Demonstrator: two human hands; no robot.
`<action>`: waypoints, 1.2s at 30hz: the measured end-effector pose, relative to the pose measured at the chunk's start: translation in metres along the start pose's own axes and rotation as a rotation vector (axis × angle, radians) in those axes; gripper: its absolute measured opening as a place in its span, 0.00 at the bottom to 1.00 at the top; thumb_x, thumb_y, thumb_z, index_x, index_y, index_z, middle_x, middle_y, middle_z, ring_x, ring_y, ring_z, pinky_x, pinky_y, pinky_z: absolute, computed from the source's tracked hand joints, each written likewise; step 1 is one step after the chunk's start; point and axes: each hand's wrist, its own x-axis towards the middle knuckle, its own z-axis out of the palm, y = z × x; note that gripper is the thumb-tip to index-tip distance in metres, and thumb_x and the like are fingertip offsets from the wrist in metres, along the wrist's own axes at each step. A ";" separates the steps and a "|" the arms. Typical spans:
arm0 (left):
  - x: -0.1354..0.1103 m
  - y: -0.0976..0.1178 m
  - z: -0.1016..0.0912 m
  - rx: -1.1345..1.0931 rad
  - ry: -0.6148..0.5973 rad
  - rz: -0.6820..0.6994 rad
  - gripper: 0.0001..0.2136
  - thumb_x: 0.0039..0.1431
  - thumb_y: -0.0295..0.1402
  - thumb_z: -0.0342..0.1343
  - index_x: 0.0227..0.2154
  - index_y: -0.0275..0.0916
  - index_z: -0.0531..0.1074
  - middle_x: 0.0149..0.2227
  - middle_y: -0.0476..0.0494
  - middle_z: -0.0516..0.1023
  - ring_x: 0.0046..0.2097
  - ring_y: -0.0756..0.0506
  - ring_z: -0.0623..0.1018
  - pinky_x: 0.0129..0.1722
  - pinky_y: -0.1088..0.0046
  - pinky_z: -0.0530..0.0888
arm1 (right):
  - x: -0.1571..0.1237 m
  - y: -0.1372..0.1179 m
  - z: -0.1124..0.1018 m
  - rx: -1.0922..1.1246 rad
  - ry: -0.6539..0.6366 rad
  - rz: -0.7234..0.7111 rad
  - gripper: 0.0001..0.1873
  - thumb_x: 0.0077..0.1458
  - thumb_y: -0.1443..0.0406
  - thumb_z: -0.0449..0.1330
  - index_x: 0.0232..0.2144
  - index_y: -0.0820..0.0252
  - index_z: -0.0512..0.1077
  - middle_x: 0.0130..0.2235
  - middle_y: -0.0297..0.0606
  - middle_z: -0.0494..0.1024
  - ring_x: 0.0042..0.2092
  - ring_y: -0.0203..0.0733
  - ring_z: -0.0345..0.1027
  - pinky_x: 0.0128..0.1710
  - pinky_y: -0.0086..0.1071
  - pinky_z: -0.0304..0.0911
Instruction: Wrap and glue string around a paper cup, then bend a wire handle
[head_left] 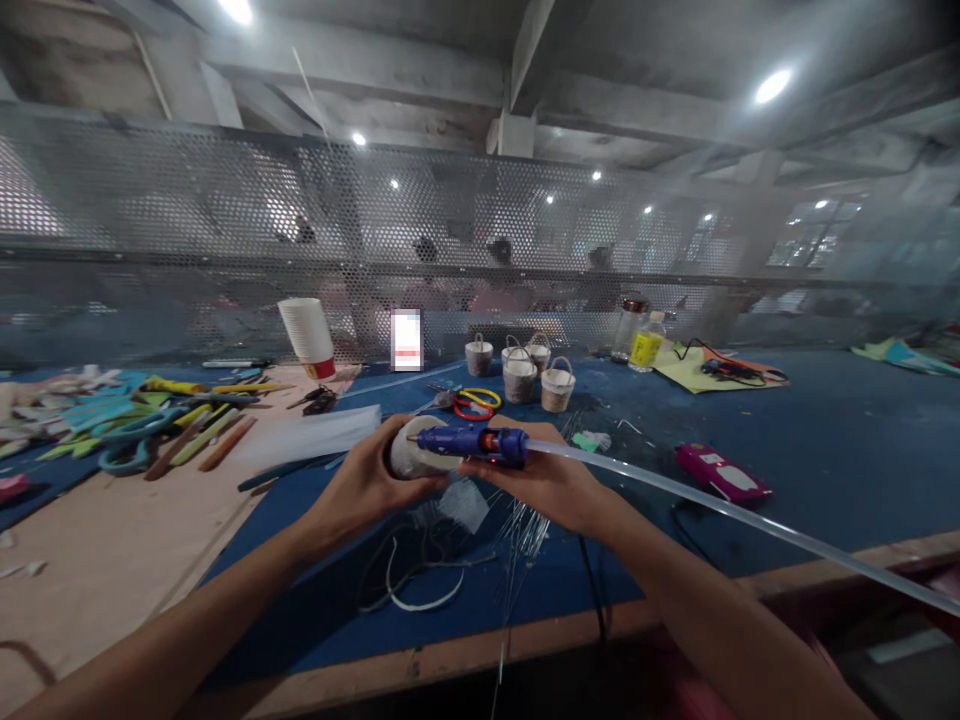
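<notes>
My left hand (364, 475) is wrapped round a whitish paper cup (409, 460), its mouth turned up toward me. In my right hand (544, 480) is a blue hot glue gun (472, 443), its nozzle over the cup's rim. A long translucent glue stick (675, 485) runs out of the gun's back end to the right. The gun hides part of the cup and some of my right fingers. Below the hands lie thin wires (529, 530), a clear plastic scrap (465, 503) and a curled white strip (424, 605).
Several small handled baskets (519, 378) stand behind my hands, near red-and-yellow-handled scissors (476, 404). Stacked paper cups (306, 335) and tools (187, 435) are at left. A magenta device (721, 472), a yellow-labelled bottle (647, 345) and paper sheets (694, 370) lie right. Perforated metal (450, 220) closes the back.
</notes>
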 end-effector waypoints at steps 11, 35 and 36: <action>0.000 -0.005 0.001 -0.007 0.002 -0.023 0.26 0.47 0.42 0.70 0.47 0.38 0.69 0.41 0.45 0.78 0.43 0.42 0.78 0.45 0.65 0.77 | -0.002 0.000 -0.001 -0.040 -0.022 -0.004 0.11 0.59 0.61 0.65 0.44 0.54 0.75 0.37 0.35 0.78 0.41 0.45 0.71 0.41 0.37 0.69; 0.003 -0.009 -0.004 0.031 0.080 -0.064 0.26 0.47 0.42 0.69 0.47 0.39 0.69 0.39 0.48 0.76 0.40 0.44 0.77 0.41 0.66 0.77 | -0.002 -0.003 -0.008 -0.131 -0.041 -0.051 0.12 0.61 0.55 0.63 0.35 0.58 0.71 0.33 0.33 0.74 0.33 0.37 0.65 0.33 0.33 0.63; 0.003 -0.009 -0.004 0.035 0.080 -0.066 0.26 0.47 0.43 0.69 0.47 0.39 0.69 0.39 0.47 0.76 0.40 0.44 0.77 0.41 0.66 0.77 | -0.002 -0.004 -0.009 -0.138 -0.044 -0.058 0.13 0.61 0.55 0.62 0.35 0.58 0.71 0.33 0.33 0.74 0.33 0.37 0.65 0.33 0.33 0.62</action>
